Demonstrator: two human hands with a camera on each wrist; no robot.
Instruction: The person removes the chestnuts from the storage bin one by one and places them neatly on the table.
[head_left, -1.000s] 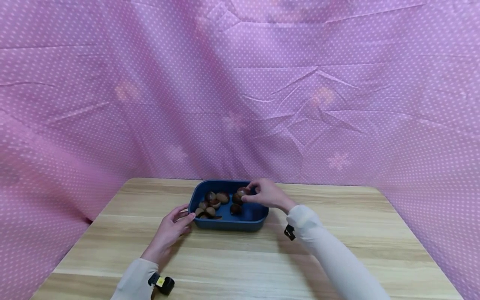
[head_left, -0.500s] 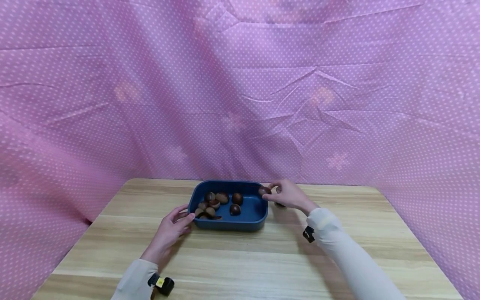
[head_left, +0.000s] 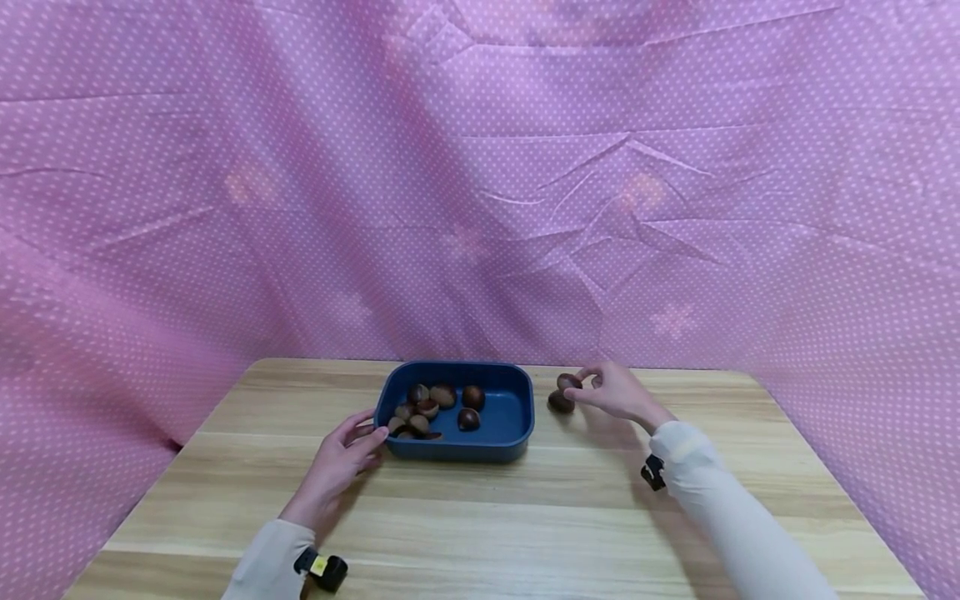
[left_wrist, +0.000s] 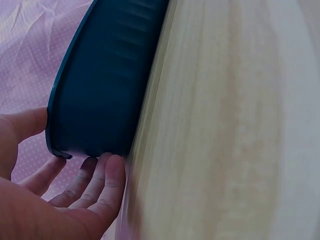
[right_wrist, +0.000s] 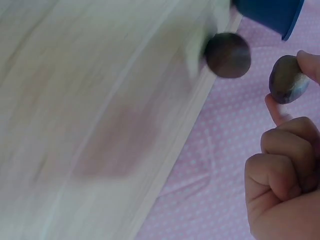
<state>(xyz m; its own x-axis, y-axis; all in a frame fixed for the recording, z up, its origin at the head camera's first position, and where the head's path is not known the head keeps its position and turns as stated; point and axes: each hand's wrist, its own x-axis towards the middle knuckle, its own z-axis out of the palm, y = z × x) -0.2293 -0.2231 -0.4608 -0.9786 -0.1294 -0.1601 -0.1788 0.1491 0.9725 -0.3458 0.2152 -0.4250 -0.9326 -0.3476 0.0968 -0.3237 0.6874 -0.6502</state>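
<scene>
A blue rectangular box [head_left: 457, 451] holds several brown chestnuts [head_left: 468, 419], mostly gathered at its left end. My left hand [head_left: 341, 460] rests against that end. In the left wrist view the thumb [left_wrist: 31, 123] touches the rim, and the loosely extended fingers [left_wrist: 114, 177] lie against the outer wall. To the right of the box, my right hand [head_left: 618, 393] pinches a chestnut [right_wrist: 288, 80] between thumb and index finger, its other fingers curled. Another chestnut [head_left: 559, 402] lies on the table just below the held one; whether the two touch I cannot tell.
The box stands near the back edge of a light wooden table [head_left: 480, 525]. Behind and at both sides hangs a pink dotted cloth [head_left: 465, 192]. Each wrist bears a black strapped camera [head_left: 328, 572].
My right hand has lifted a chestnut out of the box and carried it right, over its right end, to above the chestnut on the table. My left hand has stayed at the box.
</scene>
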